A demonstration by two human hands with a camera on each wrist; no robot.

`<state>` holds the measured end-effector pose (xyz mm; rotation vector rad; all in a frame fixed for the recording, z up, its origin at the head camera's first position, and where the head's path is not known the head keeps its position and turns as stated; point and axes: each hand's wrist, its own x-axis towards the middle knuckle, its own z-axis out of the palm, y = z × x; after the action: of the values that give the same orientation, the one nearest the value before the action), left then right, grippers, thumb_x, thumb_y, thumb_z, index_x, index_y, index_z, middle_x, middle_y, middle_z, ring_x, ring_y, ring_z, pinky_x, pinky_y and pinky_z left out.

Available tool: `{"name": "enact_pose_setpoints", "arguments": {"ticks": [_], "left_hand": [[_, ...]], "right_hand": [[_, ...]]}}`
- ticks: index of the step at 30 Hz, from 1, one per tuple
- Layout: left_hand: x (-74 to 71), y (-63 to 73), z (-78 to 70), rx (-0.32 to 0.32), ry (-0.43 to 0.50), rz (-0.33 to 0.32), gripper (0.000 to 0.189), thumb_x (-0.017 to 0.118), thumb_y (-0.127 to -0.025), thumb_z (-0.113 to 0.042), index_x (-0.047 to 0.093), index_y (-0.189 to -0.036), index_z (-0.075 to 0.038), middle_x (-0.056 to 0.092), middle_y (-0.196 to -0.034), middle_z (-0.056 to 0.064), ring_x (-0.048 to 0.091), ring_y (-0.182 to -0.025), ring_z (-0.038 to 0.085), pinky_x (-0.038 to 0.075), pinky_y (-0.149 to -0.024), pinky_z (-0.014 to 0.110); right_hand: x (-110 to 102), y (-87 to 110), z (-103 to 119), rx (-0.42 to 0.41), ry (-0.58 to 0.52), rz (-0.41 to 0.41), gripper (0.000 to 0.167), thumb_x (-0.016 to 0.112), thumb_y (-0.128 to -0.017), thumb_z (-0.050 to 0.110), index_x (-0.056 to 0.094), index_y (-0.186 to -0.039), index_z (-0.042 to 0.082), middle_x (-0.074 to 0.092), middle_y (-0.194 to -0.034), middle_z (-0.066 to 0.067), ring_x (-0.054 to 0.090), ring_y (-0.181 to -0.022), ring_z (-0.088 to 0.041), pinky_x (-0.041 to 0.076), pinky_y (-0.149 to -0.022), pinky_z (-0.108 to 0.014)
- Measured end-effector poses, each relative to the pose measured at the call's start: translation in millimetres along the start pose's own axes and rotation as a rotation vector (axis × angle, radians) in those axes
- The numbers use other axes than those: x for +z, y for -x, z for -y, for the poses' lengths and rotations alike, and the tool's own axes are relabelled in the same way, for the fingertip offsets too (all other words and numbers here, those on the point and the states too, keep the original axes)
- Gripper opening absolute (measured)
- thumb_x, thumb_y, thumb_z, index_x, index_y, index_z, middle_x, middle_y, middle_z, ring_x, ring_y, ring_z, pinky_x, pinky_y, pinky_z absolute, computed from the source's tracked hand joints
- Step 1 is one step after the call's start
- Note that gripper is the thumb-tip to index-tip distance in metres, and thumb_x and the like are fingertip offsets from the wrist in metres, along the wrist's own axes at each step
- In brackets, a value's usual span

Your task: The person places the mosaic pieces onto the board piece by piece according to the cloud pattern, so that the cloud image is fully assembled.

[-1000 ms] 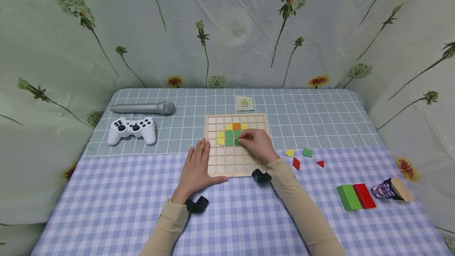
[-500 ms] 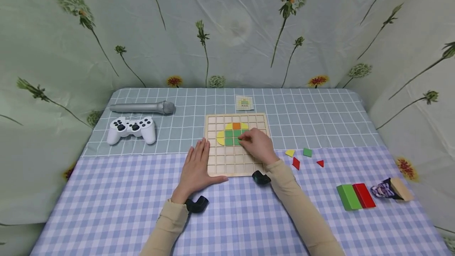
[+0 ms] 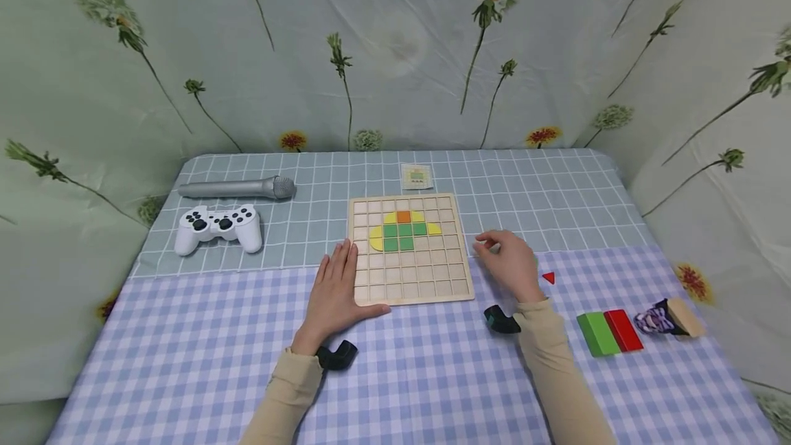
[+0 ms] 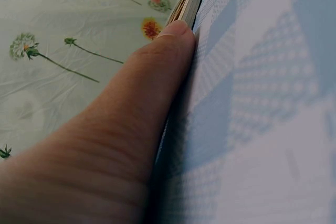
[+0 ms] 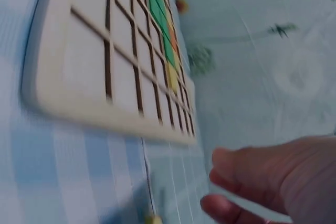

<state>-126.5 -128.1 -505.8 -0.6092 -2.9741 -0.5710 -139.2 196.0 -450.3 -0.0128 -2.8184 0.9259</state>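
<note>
A dandelion-print curtain [image 3: 395, 88] backs a checked table [image 3: 420, 376], where a square wooden grid board [image 3: 410, 273] lies flat near the centre. A person's left hand [image 3: 330, 299] stretches straight fingers along the board's left side, thumb at its near edge. The right hand [image 3: 509, 265] hovers just off the right edge, fingers loosely bent (a narrow gap shows between thumb and fingertip). A white controller [image 3: 218, 224] lies nearer than a silver microphone [image 3: 237, 188], well left. Behind the board rests a small card [image 3: 417, 176]. Green tiles [image 3: 391, 244] and an orange tile [image 3: 403, 217] fill cells; a red triangle [image 3: 548, 278] lies beside the right hand.
</note>
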Motion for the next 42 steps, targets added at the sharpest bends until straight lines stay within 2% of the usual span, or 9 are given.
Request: {"name": "enact_pose_setpoints", "arguments": {"ticks": [5, 10, 15, 23, 30, 35, 42], "left_hand": [[1.0, 0.9, 0.1, 0.004, 0.001, -0.012, 0.128, 0.060, -0.065, -0.080, 0.010, -0.151, 0.000, 0.006, -0.157, 0.015, 0.003, -0.143, 0.027, 0.001, -0.114, 0.042], [-0.3, 1.5, -0.2, 0.008, 0.005, -0.014, 0.128, 0.061, -0.065, -0.080, 0.010, -0.151, 0.000, 0.007, -0.157, 0.015, 0.004, -0.143, 0.028, 0.001, -0.114, 0.042], [0.0, 0.8, -0.2, 0.014, 0.003, -0.019, 0.128, 0.059, -0.065, -0.081, 0.010, -0.152, -0.001, 0.007, -0.157, 0.015, 0.004, -0.143, 0.027, 0.001, -0.114, 0.042], [-0.8, 1.0, -0.3, 0.009, 0.000, -0.018, 0.128, 0.059, -0.065, -0.081, 0.010, -0.152, -0.001, 0.007, -0.157, 0.014, 0.002, -0.143, 0.027, 0.000, -0.114, 0.041], [0.0, 1.8, 0.4, 0.002, -0.004, -0.001, 0.128, 0.059, -0.065, -0.081, 0.009, -0.152, -0.001, 0.005, -0.157, 0.014, 0.000, -0.143, 0.026, -0.002, -0.114, 0.040], [-0.6, 2.7, -0.1, 0.003, 0.000, -0.008, 0.127, 0.060, -0.066, -0.080, 0.011, -0.152, -0.001, 0.006, -0.157, 0.014, 0.001, -0.143, 0.026, 0.000, -0.114, 0.041], [-1.7, 2.3, -1.0, 0.003, 0.000, -0.010, 0.126, 0.060, -0.066, -0.079, 0.010, -0.151, -0.001, 0.007, -0.157, 0.014, 0.001, -0.143, 0.026, 0.000, -0.114, 0.041]], "right_hand": [[-19.9, 12.1, -18.8, 0.106, 0.046, -0.038, 0.024, 0.066, -0.088, 0.019, 0.071, -0.105, 0.003, 0.065, -0.089, -0.011, 0.054, -0.061, -0.022, 0.038, -0.044, -0.031], [-31.6, 22.8, -29.5, 0.193, 0.067, -0.019, 0.029, 0.064, -0.086, 0.015, 0.068, -0.109, -0.002, 0.061, -0.096, -0.021, 0.056, -0.079, -0.034, 0.046, -0.056, -0.041], [-33.9, 28.6, -36.2, 0.230, 0.136, -0.037, 0.027, 0.065, -0.084, 0.009, 0.067, -0.105, -0.007, 0.058, -0.096, -0.025, 0.054, -0.088, -0.040, 0.048, -0.063, -0.050], [-28.9, 30.6, -41.7, 0.250, 0.164, -0.061, 0.024, 0.066, -0.083, 0.005, 0.068, -0.103, -0.008, 0.058, -0.091, -0.023, 0.054, -0.085, -0.039, 0.048, -0.059, -0.050], [-28.6, 26.8, -42.1, 0.253, 0.175, -0.042, 0.024, 0.069, -0.082, 0.007, 0.068, -0.102, -0.006, 0.057, -0.084, -0.018, 0.052, -0.075, -0.032, 0.044, -0.052, -0.040], [-27.3, 24.8, -42.2, 0.241, 0.137, -0.032, 0.022, 0.073, -0.080, 0.011, 0.066, -0.096, -0.003, 0.058, -0.084, -0.017, 0.051, -0.072, -0.030, 0.041, -0.051, -0.037], [-19.8, 17.1, -34.0, 0.210, 0.041, -0.123, 0.013, 0.071, -0.080, 0.014, 0.064, -0.086, 0.005, 0.064, -0.081, -0.012, 0.056, -0.066, -0.028, 0.038, -0.052, -0.035]]}}
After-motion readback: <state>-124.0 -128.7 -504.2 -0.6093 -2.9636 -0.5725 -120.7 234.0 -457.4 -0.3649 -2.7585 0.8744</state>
